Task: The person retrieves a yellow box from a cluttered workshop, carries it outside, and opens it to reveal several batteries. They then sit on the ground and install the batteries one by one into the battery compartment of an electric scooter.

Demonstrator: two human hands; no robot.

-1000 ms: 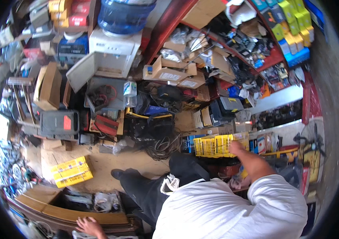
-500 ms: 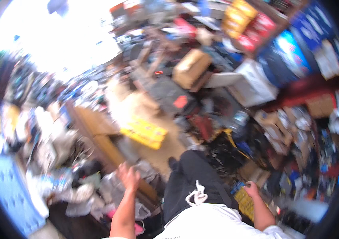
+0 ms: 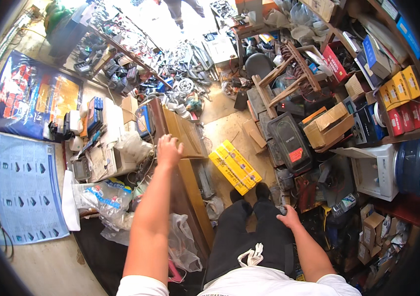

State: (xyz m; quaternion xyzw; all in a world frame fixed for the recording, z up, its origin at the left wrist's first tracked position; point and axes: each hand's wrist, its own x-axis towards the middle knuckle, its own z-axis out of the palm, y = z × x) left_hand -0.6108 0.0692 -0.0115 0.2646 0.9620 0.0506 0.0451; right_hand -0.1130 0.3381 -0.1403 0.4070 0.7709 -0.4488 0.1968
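My left hand [image 3: 170,152] reaches forward, fingers apart and nothing in them, at the edge of a brown wooden cabinet [image 3: 184,132]. Beside my right thigh, my right hand [image 3: 290,217] is closed around a small grey object, too hidden to name. A yellow box [image 3: 234,167] rests on the floor just ahead of my feet. Left of the cabinet, a clear plastic bag [image 3: 106,195] lies on the counter, and another plastic bag [image 3: 185,241] hangs by the cabinet's near end.
On the right stand a black case [image 3: 290,140], an open cardboard box [image 3: 329,126], a wooden frame [image 3: 289,74] and crowded shelves. Metal parts [image 3: 185,74] cover the ground at the far end, where a person's legs [image 3: 184,10] show. Posters [image 3: 20,187] hang on the left.
The view has turned to the right and sharpened from a blur. My left arm has stretched farther forward over the cabinet; my right hand stays low, still closed.
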